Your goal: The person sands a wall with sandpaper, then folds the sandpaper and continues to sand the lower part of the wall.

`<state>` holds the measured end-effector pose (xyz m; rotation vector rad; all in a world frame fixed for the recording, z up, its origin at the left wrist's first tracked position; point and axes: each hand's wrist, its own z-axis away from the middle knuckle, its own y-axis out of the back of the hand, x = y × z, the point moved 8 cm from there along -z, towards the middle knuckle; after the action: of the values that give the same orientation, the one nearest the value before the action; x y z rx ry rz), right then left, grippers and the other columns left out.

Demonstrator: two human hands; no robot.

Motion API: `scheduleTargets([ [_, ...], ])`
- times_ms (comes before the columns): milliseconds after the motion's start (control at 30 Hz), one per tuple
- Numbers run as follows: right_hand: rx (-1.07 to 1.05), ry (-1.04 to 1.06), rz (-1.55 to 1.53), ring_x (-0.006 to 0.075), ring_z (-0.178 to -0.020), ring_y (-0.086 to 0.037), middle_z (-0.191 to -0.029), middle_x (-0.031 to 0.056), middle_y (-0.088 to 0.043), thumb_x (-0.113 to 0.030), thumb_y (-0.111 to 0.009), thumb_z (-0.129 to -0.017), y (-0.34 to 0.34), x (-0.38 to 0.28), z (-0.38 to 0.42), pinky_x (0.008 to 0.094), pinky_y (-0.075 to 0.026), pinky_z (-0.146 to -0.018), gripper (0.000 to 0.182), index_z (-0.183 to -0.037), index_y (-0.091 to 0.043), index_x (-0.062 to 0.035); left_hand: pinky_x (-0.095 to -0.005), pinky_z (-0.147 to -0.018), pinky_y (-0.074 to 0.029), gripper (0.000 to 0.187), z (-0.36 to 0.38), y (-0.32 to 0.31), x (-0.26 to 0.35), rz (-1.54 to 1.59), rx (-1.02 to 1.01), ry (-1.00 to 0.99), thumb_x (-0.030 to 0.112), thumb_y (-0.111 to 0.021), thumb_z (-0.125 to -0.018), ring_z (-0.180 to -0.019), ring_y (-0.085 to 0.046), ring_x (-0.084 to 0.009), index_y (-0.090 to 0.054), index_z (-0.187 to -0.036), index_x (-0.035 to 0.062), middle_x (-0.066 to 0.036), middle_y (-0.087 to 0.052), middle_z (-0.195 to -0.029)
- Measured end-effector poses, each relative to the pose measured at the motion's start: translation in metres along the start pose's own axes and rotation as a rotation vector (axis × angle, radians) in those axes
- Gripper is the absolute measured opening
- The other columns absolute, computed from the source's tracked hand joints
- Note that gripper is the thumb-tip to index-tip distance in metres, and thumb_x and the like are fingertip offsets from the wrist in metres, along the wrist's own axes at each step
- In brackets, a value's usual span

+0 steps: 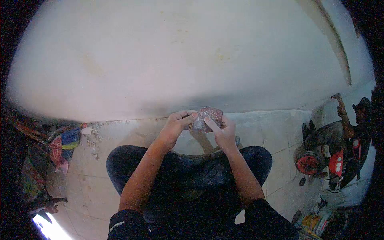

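In front of the wall, a reddish-brown piece of sandpaper (211, 115), smeared with white dust, is held up between both hands. My left hand (181, 123) pinches its left edge, thumb on the near face. On the right side, my right hand (224, 130) grips it with the thumb pressed across the front and the fingers behind. The fingers behind the sheet are partly hidden. Both forearms reach forward over my bent knees.
A pale wall (180, 56) with yellowish stains rises ahead from the tiled floor (90, 176). White flakes lie near a colourful cloth bundle (64, 144) at left. To the right, another person (346, 140) sits by a red round object (307, 163).
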<state>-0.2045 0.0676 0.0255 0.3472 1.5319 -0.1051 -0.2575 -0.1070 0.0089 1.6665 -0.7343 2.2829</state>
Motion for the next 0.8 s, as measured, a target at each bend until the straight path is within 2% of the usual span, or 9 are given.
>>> scheduleTargets([
  [200, -0.035, 0.016, 0.063, 0.0193, -0.092, -0.073, -0.101, 0.0095, -0.078, -0.03, -0.075, -0.094, 0.0, 0.005, 0.0, 0.0344, -0.056, -0.083, 0.03, -0.11, -0.077, -0.0043, -0.0338, -0.088, -0.05, 0.038, -0.001, 0.002, -0.008, 0.147, 0.012, 0.046, 0.029, -0.067, -0.101, -0.098, -0.064, -0.0162, -0.068, -0.127, 0.0007, -0.006, -0.071, -0.111],
  [267, -0.023, 0.071, 0.042, 0.0117, -0.09, -0.069, -0.102, 0.0048, -0.076, -0.019, -0.075, -0.096, -0.001, -0.003, 0.002, 0.0294, -0.056, -0.081, 0.027, -0.114, -0.075, 0.0016, -0.0347, -0.09, -0.051, 0.04, -0.003, 0.006, -0.014, 0.262, 0.082, 0.092, 0.026, -0.07, -0.1, -0.1, -0.065, -0.0173, -0.066, -0.13, 0.0004, -0.007, -0.07, -0.114],
  [400, -0.027, 0.032, 0.08, 0.0113, -0.089, -0.069, -0.101, 0.0047, -0.075, -0.019, -0.076, -0.096, 0.001, -0.003, 0.003, 0.0295, -0.056, -0.08, 0.027, -0.113, -0.075, 0.0021, -0.0345, -0.09, -0.052, 0.039, -0.001, 0.008, -0.006, 0.3, 0.098, 0.053, 0.021, -0.073, -0.097, -0.102, -0.066, -0.0177, -0.065, -0.129, -0.0005, -0.007, -0.071, -0.113],
  [467, -0.08, 0.029, 0.087, 0.011, -0.088, -0.068, -0.1, 0.0047, -0.075, -0.019, -0.076, -0.096, 0.0, -0.002, -0.001, 0.0296, -0.056, -0.079, 0.027, -0.112, -0.075, 0.0017, -0.0345, -0.091, -0.054, 0.038, -0.004, 0.015, 0.002, 0.175, 0.173, -0.042, 0.013, -0.076, -0.094, -0.102, -0.068, -0.0178, -0.064, -0.128, 0.0019, -0.007, -0.072, -0.113],
  [600, -0.11, 0.015, 0.098, 0.0113, -0.087, -0.069, -0.101, 0.0058, -0.075, -0.02, -0.076, -0.096, -0.001, -0.01, 0.001, 0.0294, -0.056, -0.078, 0.028, -0.112, -0.075, 0.0023, -0.0333, -0.09, -0.056, 0.035, 0.0, 0.018, 0.013, 0.014, 0.303, -0.188, 0.005, -0.077, -0.092, -0.101, -0.069, -0.0168, -0.065, -0.125, 0.0042, -0.006, -0.072, -0.11],
  [667, -0.101, -0.029, -0.03, 0.0171, -0.092, -0.073, -0.102, 0.0071, -0.078, -0.028, -0.077, -0.093, -0.001, 0.002, 0.0, 0.0341, -0.056, -0.084, 0.029, -0.111, -0.077, -0.0048, -0.0312, -0.089, -0.056, 0.032, 0.004, 0.018, 0.026, -0.122, 0.337, -0.391, 0.002, -0.077, -0.091, -0.101, -0.069, -0.0148, -0.065, -0.121, 0.0058, -0.006, -0.072, -0.108],
  [800, -0.128, -0.011, 0.006, 0.0168, -0.093, -0.073, -0.104, 0.0071, -0.079, -0.028, -0.076, -0.094, -0.006, -0.01, 0.002, 0.0338, -0.056, -0.085, 0.029, -0.112, -0.077, -0.005, -0.0298, -0.086, -0.056, 0.029, 0.013, 0.011, 0.038, -0.076, 0.343, -0.416, 0.003, -0.076, -0.091, -0.1, -0.069, -0.0132, -0.065, -0.117, 0.0049, -0.005, -0.072, -0.106],
])
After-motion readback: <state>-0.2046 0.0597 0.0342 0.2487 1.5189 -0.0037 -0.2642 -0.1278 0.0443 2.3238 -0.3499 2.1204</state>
